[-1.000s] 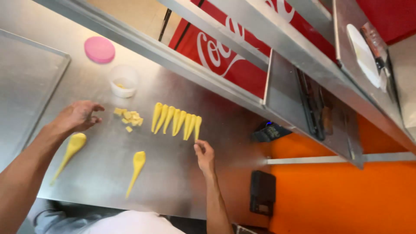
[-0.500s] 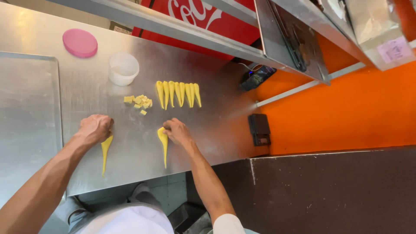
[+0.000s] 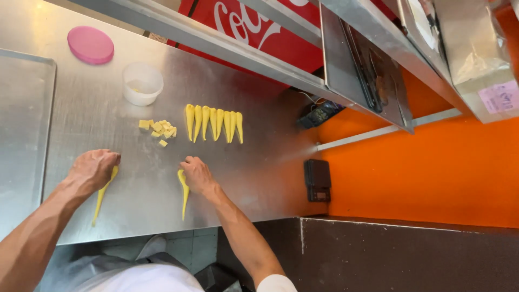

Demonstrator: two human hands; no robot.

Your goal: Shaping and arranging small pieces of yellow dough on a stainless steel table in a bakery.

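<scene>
— Where are the two hands?

— Both are down on the steel worktop (image 3: 259, 157), palms pressed on dough. The left hand (image 3: 93, 169) lies over the thick end of one yellow dough strip (image 3: 101, 197), and the right hand (image 3: 198, 174) lies over the thick end of a second yellow dough strip (image 3: 184, 196).

— Which way do the strips run from the hands?

— Each tapers from under the palm toward the worker's body, ending in a thin point near the counter's front edge. Their long axes are roughly parallel, the left one slanting slightly outward.

— Are the hands gripping?

— Neither is closed around anything. The fingers are curled loosely and lie flat on the dough, pressing rather than pinching.

— What lies beyond them?

— A row of finished dough cones (image 3: 214, 122) lies side by side farther back, thick ends away from the worker and points toward the hands. The right hand is nearer to that row. Left of it is a small heap of dough cubes (image 3: 158, 130), about midway between the hands but farther back.

— Anything else?

— A white plastic cup (image 3: 142, 83) and a pink round lid (image 3: 91, 45) are well behind the left hand, and a metal tray (image 3: 21, 135) lies at the far left.
</scene>
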